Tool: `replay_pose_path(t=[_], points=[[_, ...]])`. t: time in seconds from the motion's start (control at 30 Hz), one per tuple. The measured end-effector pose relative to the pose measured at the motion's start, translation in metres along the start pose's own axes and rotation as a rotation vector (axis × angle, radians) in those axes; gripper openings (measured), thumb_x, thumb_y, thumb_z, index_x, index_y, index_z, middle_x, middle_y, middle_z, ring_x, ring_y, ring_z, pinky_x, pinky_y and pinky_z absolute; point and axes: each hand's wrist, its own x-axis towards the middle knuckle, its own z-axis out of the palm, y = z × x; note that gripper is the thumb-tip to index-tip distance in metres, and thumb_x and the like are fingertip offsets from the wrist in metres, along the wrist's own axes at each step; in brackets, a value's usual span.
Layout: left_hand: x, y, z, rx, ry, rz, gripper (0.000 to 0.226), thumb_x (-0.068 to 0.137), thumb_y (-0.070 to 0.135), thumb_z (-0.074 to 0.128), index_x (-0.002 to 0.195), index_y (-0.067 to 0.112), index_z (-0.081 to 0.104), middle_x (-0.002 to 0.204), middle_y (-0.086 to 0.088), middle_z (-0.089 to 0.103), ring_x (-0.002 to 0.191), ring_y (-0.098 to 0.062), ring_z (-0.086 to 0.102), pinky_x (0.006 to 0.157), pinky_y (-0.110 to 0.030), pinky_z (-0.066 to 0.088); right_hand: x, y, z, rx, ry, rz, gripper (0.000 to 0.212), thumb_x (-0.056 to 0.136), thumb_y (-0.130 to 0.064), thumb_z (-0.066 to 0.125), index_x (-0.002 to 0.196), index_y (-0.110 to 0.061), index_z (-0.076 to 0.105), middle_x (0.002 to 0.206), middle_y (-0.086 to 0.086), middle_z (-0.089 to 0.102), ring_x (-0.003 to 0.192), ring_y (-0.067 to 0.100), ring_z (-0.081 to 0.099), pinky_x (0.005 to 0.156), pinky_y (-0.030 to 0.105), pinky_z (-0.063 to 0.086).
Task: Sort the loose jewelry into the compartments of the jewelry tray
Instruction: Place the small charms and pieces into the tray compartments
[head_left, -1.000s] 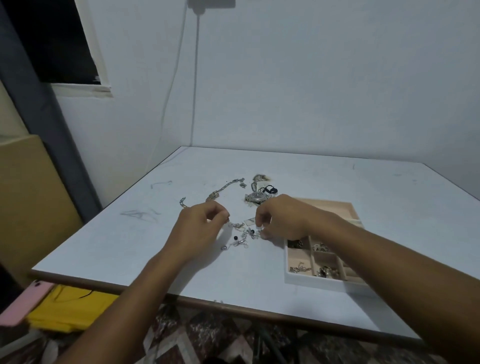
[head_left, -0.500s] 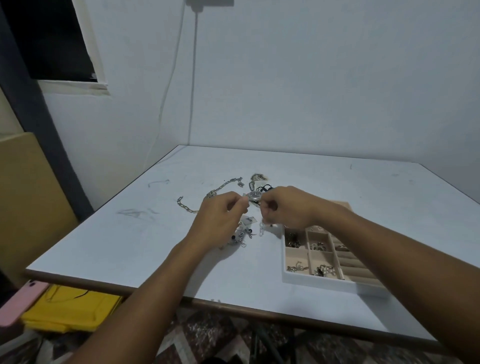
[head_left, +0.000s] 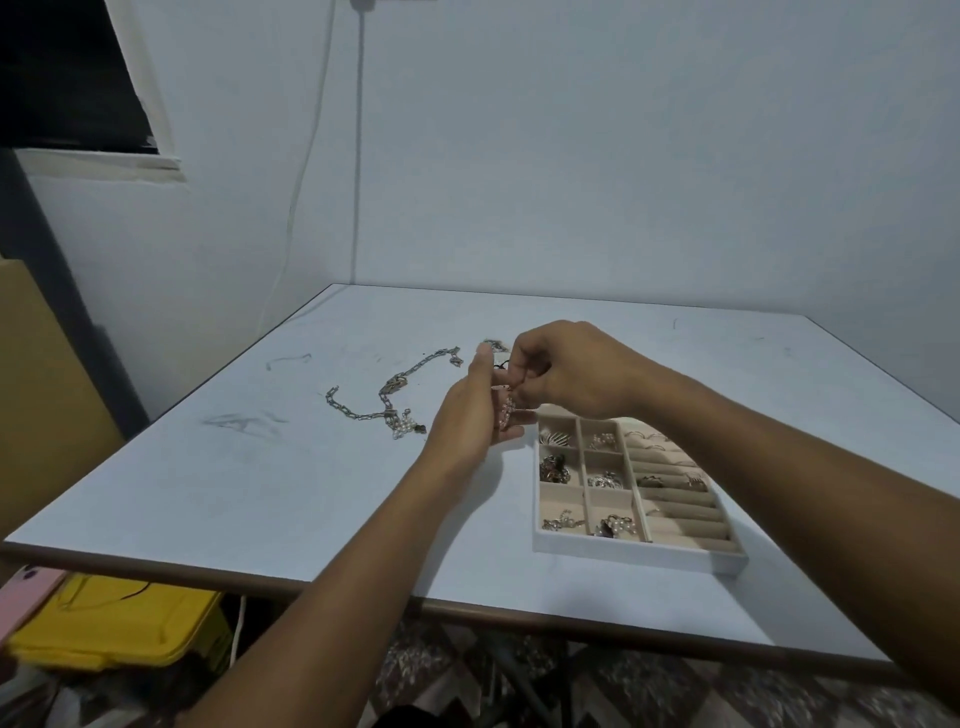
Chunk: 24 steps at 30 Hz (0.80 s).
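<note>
My left hand (head_left: 470, 410) is raised above the table with its palm turned right, and small pieces of jewelry (head_left: 506, 410) lie against the palm. My right hand (head_left: 566, 374) pinches one of those small pieces at the left palm. A silver link chain (head_left: 384, 395) with a pearl cluster (head_left: 405, 428) lies on the table to the left. The beige jewelry tray (head_left: 639, 551) sits at the right, with pieces in several square compartments and rings in its ring rolls. More jewelry behind my hands is mostly hidden.
The white table (head_left: 260, 493) has a brown front edge. Below it at the left are a yellow box (head_left: 114, 623) and a pink phone (head_left: 26, 597). A cable (head_left: 357, 156) runs down the wall behind.
Both hands rose from the pile of small jewelry on the table. The small pieces are gone from the table and now rest in my left palm, with my right fingers pinching there.
</note>
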Motion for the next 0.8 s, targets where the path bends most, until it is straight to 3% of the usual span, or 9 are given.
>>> replay_pose_path(t=[0.37, 0.57, 0.8], points=[[-0.015, 0.002, 0.026, 0.076, -0.113, 0.036, 0.059, 0.1, 0.052, 0.025, 0.101, 0.006, 0.062, 0.083, -0.022, 0.071, 0.074, -0.027, 0.066, 0.085, -0.047, 0.056, -0.031, 0.017, -0.007, -0.012, 0.098, 0.02, 0.018, 0.076, -0.012, 0.069, 0.071, -0.026, 0.059, 0.073, -0.006, 0.067, 0.075, 0.016, 0.064, 0.069, 0.03, 0.051], [-0.033, 0.004, 0.04, 0.1, -0.184, 0.061, 0.054, 0.1, 0.052, 0.026, 0.098, 0.01, 0.06, 0.076, -0.016, 0.069, 0.068, -0.026, 0.063, 0.08, -0.044, 0.053, -0.061, 0.026, -0.012, 0.065, 0.172, 0.028, 0.018, 0.077, -0.013, 0.07, 0.069, -0.026, 0.06, 0.066, -0.012, 0.063, 0.062, 0.004, 0.057, 0.06, 0.018, 0.043], [-0.049, -0.002, 0.037, 0.278, -0.219, 0.093, 0.059, 0.096, 0.061, 0.024, 0.098, 0.017, 0.063, 0.081, -0.016, 0.074, 0.078, -0.031, 0.07, 0.088, -0.047, 0.055, -0.085, 0.031, 0.002, 0.171, 0.204, 0.035, 0.011, 0.076, -0.013, 0.072, 0.073, -0.021, 0.065, 0.061, -0.012, 0.063, 0.066, 0.013, 0.06, 0.067, 0.029, 0.048]])
